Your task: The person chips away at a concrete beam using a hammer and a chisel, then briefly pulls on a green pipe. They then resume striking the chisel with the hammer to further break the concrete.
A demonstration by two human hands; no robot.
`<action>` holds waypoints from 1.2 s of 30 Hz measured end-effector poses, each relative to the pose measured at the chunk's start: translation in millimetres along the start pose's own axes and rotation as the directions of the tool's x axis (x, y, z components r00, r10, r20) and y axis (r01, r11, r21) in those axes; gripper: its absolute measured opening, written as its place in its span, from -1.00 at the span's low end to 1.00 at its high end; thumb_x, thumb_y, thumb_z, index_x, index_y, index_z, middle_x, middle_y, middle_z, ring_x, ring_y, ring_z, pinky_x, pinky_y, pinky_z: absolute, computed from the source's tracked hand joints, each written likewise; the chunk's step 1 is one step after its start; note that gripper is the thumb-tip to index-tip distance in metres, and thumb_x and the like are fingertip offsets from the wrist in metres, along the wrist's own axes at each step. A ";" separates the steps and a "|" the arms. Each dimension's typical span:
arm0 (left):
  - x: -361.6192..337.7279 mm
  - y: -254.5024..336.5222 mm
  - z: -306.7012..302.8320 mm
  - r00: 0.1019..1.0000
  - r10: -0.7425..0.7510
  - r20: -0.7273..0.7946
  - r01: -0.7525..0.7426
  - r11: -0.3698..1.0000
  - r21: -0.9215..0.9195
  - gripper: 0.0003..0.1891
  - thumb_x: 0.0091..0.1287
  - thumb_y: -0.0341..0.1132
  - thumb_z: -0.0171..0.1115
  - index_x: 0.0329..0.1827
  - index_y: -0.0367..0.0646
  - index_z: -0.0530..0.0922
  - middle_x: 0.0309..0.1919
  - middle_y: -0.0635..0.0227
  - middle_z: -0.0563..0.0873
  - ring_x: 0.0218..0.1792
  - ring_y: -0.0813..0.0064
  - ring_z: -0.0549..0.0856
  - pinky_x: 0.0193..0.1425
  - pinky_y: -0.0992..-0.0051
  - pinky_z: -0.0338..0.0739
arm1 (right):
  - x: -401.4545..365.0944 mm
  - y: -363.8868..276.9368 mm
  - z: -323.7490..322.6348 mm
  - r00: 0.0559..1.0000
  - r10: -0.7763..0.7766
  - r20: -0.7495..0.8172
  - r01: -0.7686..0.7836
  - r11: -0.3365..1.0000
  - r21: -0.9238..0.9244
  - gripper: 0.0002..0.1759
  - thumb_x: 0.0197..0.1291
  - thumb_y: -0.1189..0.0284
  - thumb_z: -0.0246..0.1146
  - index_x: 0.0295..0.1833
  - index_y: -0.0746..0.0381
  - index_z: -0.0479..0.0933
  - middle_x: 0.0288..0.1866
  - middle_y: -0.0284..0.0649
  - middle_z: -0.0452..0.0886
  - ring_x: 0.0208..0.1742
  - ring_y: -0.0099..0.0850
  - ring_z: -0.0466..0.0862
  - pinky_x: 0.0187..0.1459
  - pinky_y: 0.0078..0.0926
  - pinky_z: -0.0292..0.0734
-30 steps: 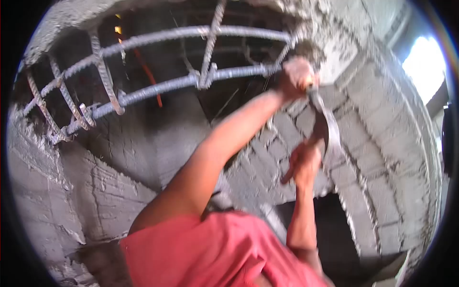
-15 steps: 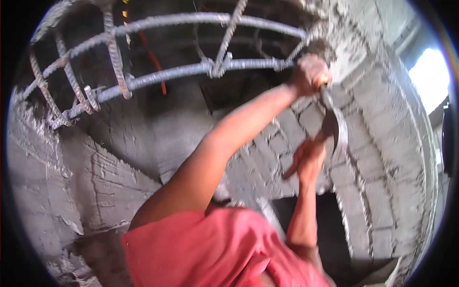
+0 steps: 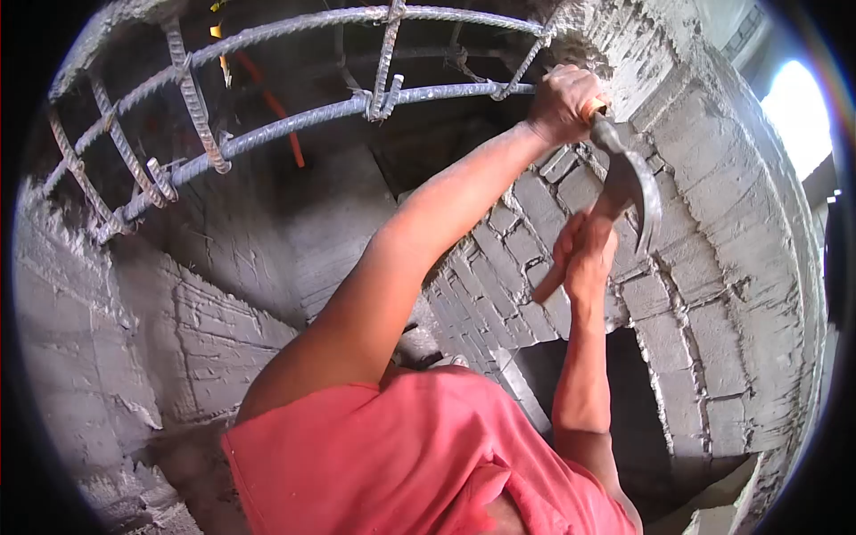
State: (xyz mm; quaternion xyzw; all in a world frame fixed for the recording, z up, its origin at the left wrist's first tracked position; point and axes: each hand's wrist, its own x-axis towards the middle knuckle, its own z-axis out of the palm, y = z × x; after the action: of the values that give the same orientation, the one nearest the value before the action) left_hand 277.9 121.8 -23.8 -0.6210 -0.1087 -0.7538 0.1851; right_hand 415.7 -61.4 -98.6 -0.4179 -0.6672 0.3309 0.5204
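Observation:
My right hand (image 3: 587,254) grips the wooden handle of a claw hammer (image 3: 644,201), its curved claw pointing down. The hammer's striking face meets, or nearly meets, the orange end of what looks like a chisel (image 3: 592,109). My left hand (image 3: 563,100) is closed around this tool, and the rest of it is hidden. That hand is up against rough concrete (image 3: 629,76), near the right end of the steel bars (image 3: 446,92).
Curved ribbed bars with cross ties span a dark opening above. Mortared block walls (image 3: 704,294) curve around on the right, with a dark rectangular opening (image 3: 557,361) below. A thin orange strip (image 3: 276,107) hangs behind the bars. Bright light (image 3: 796,116) enters at far right.
The view has shifted slightly, so bars and both hands appear a little higher. The hammer head has turned a little, and its handle end now shows below my right hand.

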 end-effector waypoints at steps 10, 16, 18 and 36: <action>0.1 -5.5 10.0 1.000 -0.023 -0.009 0.024 0.996 0.083 -0.73 0.10 -0.34 0.42 -0.53 -0.05 0.41 -0.60 0.25 0.55 -0.50 0.09 0.62 -0.35 0.18 0.49 | -46.0 -180.3 -94.9 0.154 -0.834 -0.529 0.985 0.173 0.014 -0.46 0.27 -0.23 0.25 -0.35 0.03 0.46 -0.42 -0.55 0.35 -0.49 -0.60 0.33 -0.25 -0.46 0.39; -7.2 -14.7 13.2 0.999 -0.030 0.037 0.024 0.987 0.156 -0.74 0.08 -0.30 0.41 -0.51 -0.04 0.41 -0.57 0.26 0.55 -0.47 0.11 0.61 -0.33 0.19 0.47 | -9.1 18.9 8.2 0.998 0.040 0.040 -0.045 0.987 0.156 -0.32 0.47 -0.26 -0.06 -0.22 0.21 0.40 -0.55 -0.27 0.46 -0.56 -0.46 0.46 -0.52 -0.43 0.42; 7.0 -17.4 12.0 0.994 0.076 0.073 -0.089 0.978 0.190 -0.76 0.05 -0.31 0.40 -0.50 -0.02 0.42 -0.55 0.28 0.54 -0.45 0.12 0.61 -0.33 0.20 0.46 | -22.5 15.0 -0.6 0.996 -0.080 -0.036 0.085 0.983 0.163 -0.26 0.39 -0.36 -0.03 -0.16 0.20 0.40 -0.60 -0.34 0.41 -0.62 -0.46 0.43 -0.56 -0.44 0.40; -20.0 1.9 24.7 0.949 0.113 0.295 -0.203 0.934 0.295 -0.70 0.18 -0.33 0.44 -0.52 -0.08 0.41 -0.58 0.25 0.49 -0.50 0.11 0.55 -0.35 0.19 0.41 | -2.1 59.7 -12.9 0.997 0.029 -0.071 -0.007 0.957 0.289 -0.68 0.42 0.21 0.28 -0.28 0.17 0.39 -0.61 -0.36 0.43 -0.68 -0.52 0.43 -0.57 -0.46 0.39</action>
State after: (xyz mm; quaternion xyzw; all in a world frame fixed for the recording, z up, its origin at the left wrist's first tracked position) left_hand 304.0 132.7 -38.4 -0.6873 -0.2037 -0.6155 0.3275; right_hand 441.2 -37.4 -148.7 -0.3556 -0.5883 0.4135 0.5970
